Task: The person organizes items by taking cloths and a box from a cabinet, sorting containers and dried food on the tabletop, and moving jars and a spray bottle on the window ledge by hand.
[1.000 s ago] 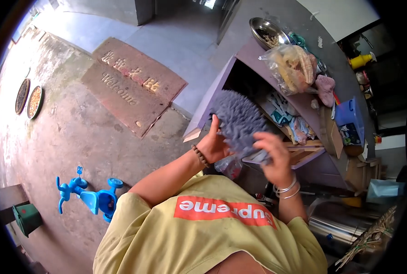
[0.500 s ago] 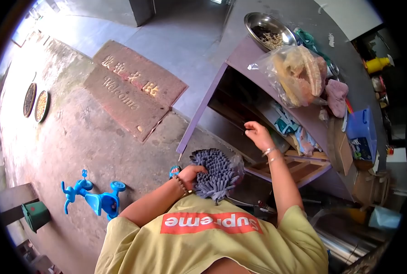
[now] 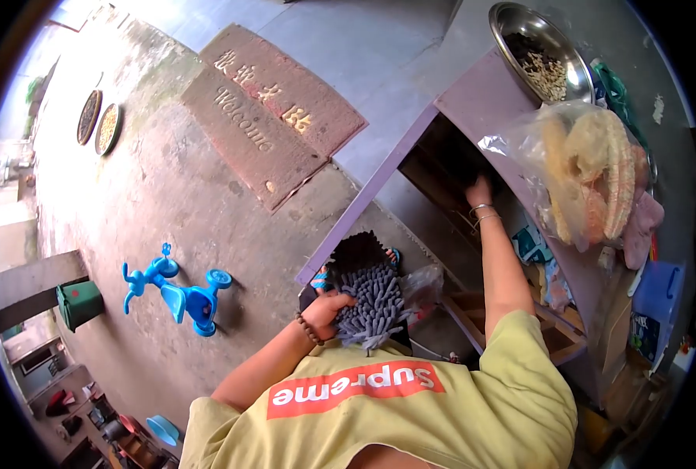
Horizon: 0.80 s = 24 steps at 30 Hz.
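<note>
My left hand (image 3: 328,313), wearing a bead bracelet, is closed on a grey chenille cloth (image 3: 367,305) with thick soft tufts, held in front of my chest. A darker piece shows behind its far edge; I cannot tell whether it is part of it. A crumpled clear plastic bag (image 3: 424,288) lies beside the cloth. My right hand (image 3: 480,191), with thin bangles at the wrist, reaches inside the open purple cabinet (image 3: 379,187). Its fingers are lost in the cabinet's shadow. Folded fabric (image 3: 531,244) sits in the cabinet near my right forearm.
On the cabinet top are a steel bowl (image 3: 574,66) with dried pieces and a clear bag (image 3: 590,172) of yellowish and pinkish items. A blue container (image 3: 660,293) stands at the right. A blue tricycle (image 3: 178,293), a welcome mat (image 3: 274,117) and a green bin (image 3: 80,303) are on the floor.
My right hand has moved from the cabinet's opening deeper inside. The view has shifted, so the cabinet's surroundings sit differently. My left hand still grips the grey chenille cloth.
</note>
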Tool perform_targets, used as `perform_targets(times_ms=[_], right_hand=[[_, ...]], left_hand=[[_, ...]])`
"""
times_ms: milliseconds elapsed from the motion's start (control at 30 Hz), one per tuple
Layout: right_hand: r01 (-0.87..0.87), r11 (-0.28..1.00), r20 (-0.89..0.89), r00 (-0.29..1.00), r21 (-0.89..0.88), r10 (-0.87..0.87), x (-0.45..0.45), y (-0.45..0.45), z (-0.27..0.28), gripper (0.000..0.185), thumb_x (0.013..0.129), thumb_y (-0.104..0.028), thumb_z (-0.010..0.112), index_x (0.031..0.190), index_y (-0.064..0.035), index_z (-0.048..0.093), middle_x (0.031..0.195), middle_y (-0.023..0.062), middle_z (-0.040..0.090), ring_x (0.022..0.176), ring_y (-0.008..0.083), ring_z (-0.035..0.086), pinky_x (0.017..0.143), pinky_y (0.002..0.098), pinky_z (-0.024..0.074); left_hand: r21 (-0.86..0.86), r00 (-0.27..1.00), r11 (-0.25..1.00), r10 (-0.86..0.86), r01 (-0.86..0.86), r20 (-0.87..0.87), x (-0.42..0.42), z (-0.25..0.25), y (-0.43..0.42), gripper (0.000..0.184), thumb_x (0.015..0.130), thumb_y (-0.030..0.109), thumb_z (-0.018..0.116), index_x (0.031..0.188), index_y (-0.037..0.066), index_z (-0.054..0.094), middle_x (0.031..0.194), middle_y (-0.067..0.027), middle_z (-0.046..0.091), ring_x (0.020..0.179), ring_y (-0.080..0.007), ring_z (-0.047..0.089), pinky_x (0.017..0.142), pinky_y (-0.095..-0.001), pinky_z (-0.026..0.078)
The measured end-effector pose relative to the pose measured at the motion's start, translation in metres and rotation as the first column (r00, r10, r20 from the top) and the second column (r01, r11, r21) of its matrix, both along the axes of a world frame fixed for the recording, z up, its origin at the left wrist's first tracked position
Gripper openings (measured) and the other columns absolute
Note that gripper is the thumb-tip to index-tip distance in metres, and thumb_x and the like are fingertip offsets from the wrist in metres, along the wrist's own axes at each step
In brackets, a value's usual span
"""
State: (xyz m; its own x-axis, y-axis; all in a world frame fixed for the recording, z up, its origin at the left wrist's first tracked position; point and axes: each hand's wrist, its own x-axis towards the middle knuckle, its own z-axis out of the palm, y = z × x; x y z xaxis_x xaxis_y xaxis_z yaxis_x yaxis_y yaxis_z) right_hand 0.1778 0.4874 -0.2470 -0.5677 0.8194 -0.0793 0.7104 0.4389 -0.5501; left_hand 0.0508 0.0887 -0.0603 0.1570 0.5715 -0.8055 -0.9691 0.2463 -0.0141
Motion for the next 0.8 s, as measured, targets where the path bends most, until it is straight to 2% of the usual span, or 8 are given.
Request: perform_targets(times_ms=[33,133,300,433,633,667,733,800], right_hand=[[0.038,0.993,-0.102,0.994,0.110,-0.027,-0.013,-0.008,0.043,0.044,0.068,-0.009,0.057,0.110,0.0016,0.047,0.116,0.0240,0.044,0.110,0.0370,0.039,0.093,0.0380,0.0309],[0.092,0.993,-0.359,0.931,0.071,-0.060,-0.029,-0.020,0.109,0.039,0.073,-0.012,0.057,0.108,0.0021,0.049,0.110,0.0212,0.050,0.103,0.0363,0.045,0.089,0.0374,0.0348],[-0.076,0.946,-0.137,0.983,0.316,0.125,-0.025,-0.074,0.172,0.034,0.076,-0.013,0.054,0.107,0.0001,0.050,0.109,0.0217,0.049,0.099,0.0361,0.046,0.083,0.0384,0.0385],[-0.129,0.869,-0.134,0.967,0.478,0.217,-0.002,-0.116,0.192,0.033,0.076,-0.011,0.053,0.106,0.0006,0.049,0.112,0.0212,0.046,0.099,0.0369,0.046,0.083,0.0385,0.0390],[0.156,0.986,-0.512,0.853,0.062,-0.103,0.008,-0.189,0.277,0.034,0.076,-0.011,0.055,0.105,0.0051,0.048,0.105,0.0154,0.051,0.096,0.0264,0.049,0.084,0.0336,0.0379],[0.195,0.962,-0.656,0.704,-0.190,-0.272,0.010,-0.196,0.282,0.037,0.076,-0.012,0.057,0.107,0.0058,0.047,0.108,0.0119,0.050,0.095,0.0208,0.049,0.084,0.0312,0.0378],[0.059,0.736,-0.666,0.381,-0.674,-0.641,0.013,-0.212,0.306,0.037,0.080,-0.013,0.053,0.112,0.0033,0.048,0.109,0.0083,0.051,0.098,0.0165,0.048,0.085,0.0272,0.0381],[0.059,0.694,-0.626,0.381,-0.718,-0.680,0.032,-0.221,0.291,0.035,0.082,-0.019,0.051,0.110,0.0019,0.050,0.104,0.0094,0.055,0.095,0.0176,0.052,0.083,0.0290,0.0410]], left_hand=[[0.035,1.000,0.999,0.005,-0.006,0.027,-0.001,0.000,0.002,0.036,0.073,0.000,0.045,0.110,-0.001,0.047,0.103,-0.0138,0.056,0.092,-0.0250,0.056,0.085,-0.0388,0.044],[0.069,0.998,0.998,-0.010,0.006,0.061,-0.002,0.000,0.009,0.035,0.074,0.000,0.045,0.109,-0.001,0.048,0.102,-0.0134,0.057,0.091,-0.0248,0.057,0.084,-0.0384,0.044],[0.052,0.992,0.991,-0.126,0.127,-0.022,-0.005,0.009,0.015,0.032,0.075,-0.001,0.046,0.106,0.000,0.050,0.098,-0.0123,0.059,0.086,-0.0243,0.059,0.080,-0.0374,0.047],[0.078,0.981,0.978,-0.189,0.193,-0.052,-0.006,0.013,0.010,0.031,0.074,-0.001,0.047,0.105,-0.001,0.051,0.097,-0.0126,0.059,0.086,-0.0248,0.059,0.080,-0.0375,0.047],[0.023,0.951,0.960,-0.273,0.280,-0.145,-0.013,0.030,0.003,0.024,0.073,-0.001,0.049,0.096,-0.002,0.055,0.089,-0.0130,0.061,0.079,-0.0253,0.060,0.074,-0.0380,0.050],[0.042,0.954,0.956,-0.285,0.289,-0.096,-0.013,0.023,-0.001,0.025,0.073,-0.001,0.049,0.097,-0.002,0.054,0.090,-0.0129,0.061,0.079,-0.0252,0.060,0.074,-0.0378,0.050],[0.104,0.953,0.949,-0.292,0.299,-0.080,-0.012,0.022,-0.005,0.025,0.073,-0.001,0.049,0.098,-0.001,0.054,0.090,-0.0126,0.061,0.079,-0.0252,0.060,0.075,-0.0380,0.049],[0.124,0.942,0.935,-0.323,0.333,-0.097,-0.010,0.024,-0.010,0.026,0.073,-0.001,0.049,0.099,0.000,0.054,0.091,-0.0124,0.061,0.080,-0.0253,0.060,0.075,-0.0380,0.049]])
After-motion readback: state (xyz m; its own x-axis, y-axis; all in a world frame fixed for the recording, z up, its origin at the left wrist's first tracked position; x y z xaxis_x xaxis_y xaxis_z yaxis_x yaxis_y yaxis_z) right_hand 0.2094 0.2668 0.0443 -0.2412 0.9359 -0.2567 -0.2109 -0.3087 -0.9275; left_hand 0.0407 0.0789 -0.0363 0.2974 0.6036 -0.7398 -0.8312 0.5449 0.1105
